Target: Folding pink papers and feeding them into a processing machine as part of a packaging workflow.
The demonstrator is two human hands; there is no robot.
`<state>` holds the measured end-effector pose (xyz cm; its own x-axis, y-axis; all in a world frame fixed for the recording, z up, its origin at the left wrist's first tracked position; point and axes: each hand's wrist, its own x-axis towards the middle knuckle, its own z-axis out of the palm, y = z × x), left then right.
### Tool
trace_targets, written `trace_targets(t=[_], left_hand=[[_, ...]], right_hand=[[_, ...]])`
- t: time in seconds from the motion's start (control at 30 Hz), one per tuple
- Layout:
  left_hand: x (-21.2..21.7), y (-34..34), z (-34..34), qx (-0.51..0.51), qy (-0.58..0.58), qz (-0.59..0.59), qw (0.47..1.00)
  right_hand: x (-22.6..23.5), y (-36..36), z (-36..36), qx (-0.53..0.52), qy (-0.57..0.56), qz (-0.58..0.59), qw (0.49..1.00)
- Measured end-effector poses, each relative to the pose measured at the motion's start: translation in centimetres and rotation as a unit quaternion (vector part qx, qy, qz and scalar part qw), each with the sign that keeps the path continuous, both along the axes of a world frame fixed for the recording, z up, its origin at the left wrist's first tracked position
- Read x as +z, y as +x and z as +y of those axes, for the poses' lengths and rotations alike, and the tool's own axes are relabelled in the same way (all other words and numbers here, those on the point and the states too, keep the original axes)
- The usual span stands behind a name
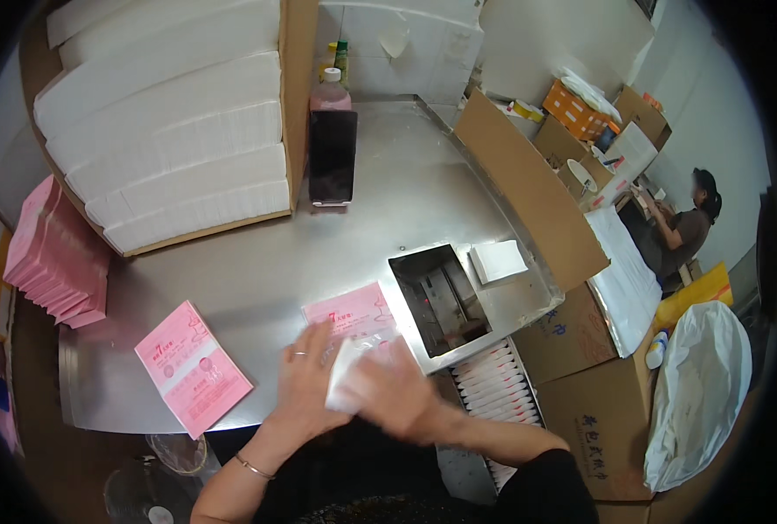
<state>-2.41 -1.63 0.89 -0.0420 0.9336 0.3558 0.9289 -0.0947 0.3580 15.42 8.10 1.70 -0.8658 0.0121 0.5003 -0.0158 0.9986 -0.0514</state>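
At the table's front edge, my left hand (310, 380) grips the left side of a small white stack of folded tissues (345, 371). My right hand (395, 393) is over the stack's right side, smeared by motion, so its fingers cannot be made out. Just beyond both hands lies a pink printed wrapper sheet (345, 307), partly covered by them. Farther left rests a pile of pink printed wrappers (192, 367) with a pale band across it. Another small stack of white tissues (498, 261) sits beside the rectangular opening at my right.
The steel table (257, 271) has a rectangular opening (439, 301). A big carton of tissues (179, 131) stands back left, pink stacks (61, 253) beside it. A phone (333, 157) leans on a bottle (332, 87). Filled packs (498, 384) fill a low bin. Another person (690, 227) sits far right.
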Motion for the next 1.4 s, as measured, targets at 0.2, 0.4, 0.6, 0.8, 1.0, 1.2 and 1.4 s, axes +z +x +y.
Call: trace_targets(t=[0.2,0.4,0.6,0.8,1.0,1.2,1.4], left_hand=[[-0.5,3.3,2.4,0.105,0.031,0.011,0.994],[-0.8,0.3,1.1,0.094,0.006,0.085,0.992],[0.9,2.6,1.5,0.136,-0.026,0.100,0.985],[1.7,1.7,1.5,0.081,0.006,0.103,0.991],[1.5,2.0,1.5,0.075,-0.025,0.089,0.993],[1.6,2.0,1.5,0.064,0.022,0.111,0.992],[0.9,1.7,2.0,0.050,0.024,0.113,0.992]], right_hand=[[-1.8,-4.9,4.4,-0.169,-0.035,-0.059,0.983],[0.5,-1.2,7.3,-0.322,-0.020,0.088,0.943],[-3.5,6.7,16.9,-0.528,0.115,0.062,0.839],[-3.6,7.0,17.3,-0.504,0.034,0.102,0.857],[-3.0,7.1,16.6,-0.482,0.035,0.099,0.870],[-3.0,7.2,17.6,-0.488,0.069,0.058,0.868],[-3.2,7.1,17.1,-0.491,0.067,0.044,0.868]])
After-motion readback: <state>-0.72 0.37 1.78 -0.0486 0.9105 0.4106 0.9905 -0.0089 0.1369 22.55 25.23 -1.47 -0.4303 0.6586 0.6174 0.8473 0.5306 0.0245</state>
